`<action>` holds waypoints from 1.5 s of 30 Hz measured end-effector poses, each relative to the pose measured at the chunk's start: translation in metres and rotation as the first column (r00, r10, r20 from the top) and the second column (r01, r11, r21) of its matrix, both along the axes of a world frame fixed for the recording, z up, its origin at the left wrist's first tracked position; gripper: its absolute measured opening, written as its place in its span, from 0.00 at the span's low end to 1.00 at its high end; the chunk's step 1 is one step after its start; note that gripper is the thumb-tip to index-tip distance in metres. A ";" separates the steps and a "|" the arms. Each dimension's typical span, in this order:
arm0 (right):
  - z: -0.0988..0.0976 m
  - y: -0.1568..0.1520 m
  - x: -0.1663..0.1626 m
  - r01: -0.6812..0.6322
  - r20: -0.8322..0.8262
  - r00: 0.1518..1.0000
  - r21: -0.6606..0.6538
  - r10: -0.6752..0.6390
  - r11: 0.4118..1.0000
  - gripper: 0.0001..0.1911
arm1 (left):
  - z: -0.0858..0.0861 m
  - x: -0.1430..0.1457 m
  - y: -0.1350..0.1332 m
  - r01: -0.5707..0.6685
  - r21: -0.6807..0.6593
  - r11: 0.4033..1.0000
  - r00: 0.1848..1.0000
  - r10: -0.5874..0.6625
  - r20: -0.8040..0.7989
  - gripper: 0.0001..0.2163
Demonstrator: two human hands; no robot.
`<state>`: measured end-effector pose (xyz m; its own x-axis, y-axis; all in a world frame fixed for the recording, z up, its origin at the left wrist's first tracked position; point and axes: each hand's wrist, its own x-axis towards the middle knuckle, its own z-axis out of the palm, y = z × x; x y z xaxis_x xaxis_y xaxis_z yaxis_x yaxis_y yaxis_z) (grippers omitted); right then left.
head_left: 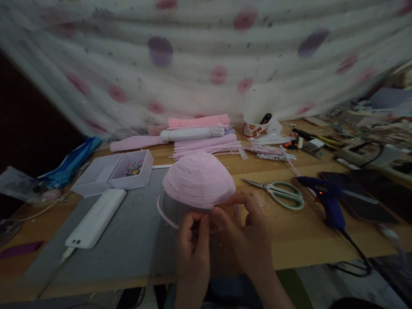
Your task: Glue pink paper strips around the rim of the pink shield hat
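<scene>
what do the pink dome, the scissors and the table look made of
Dome: matte pink strips or cord wound in ridged bands, seemingly over a clear plastic shell showing at the rim. Scissors: shiny metal blades, pale green plastic-looking handles. Table: light brown, probably wood or laminate; grain blurred.

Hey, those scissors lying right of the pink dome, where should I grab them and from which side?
Take the scissors by the pale green handle loops, coming from above on the near side. They lie flat on the table with blades pointing left toward the pink dome, and the glue gun crowds the right.
</scene>
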<state>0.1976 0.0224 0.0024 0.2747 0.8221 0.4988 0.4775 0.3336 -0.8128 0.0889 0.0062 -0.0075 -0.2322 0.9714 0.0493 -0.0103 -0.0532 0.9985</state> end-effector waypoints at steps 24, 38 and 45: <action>0.005 0.005 -0.001 -0.242 0.265 0.944 0.150 0.197 0.959 0.10 | 0.006 -0.010 0.010 -0.110 -0.097 0.989 0.994 0.111 0.001 0.24; -0.002 0.012 0.005 -0.213 0.338 0.930 0.165 0.147 0.963 0.11 | 0.007 -0.010 0.012 -0.014 -0.091 0.996 0.999 0.017 0.033 0.25; -0.003 0.017 0.008 -0.242 0.364 0.919 0.214 0.153 0.946 0.10 | 0.003 -0.012 0.013 0.048 -0.127 0.991 0.995 -0.036 0.094 0.23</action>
<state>0.2054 0.0389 -0.0005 -0.1018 0.6779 0.7280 0.6111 0.6201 -0.4919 0.0772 0.0197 -0.0045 -0.1885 0.9773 -0.0967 -0.1012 0.0786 0.9918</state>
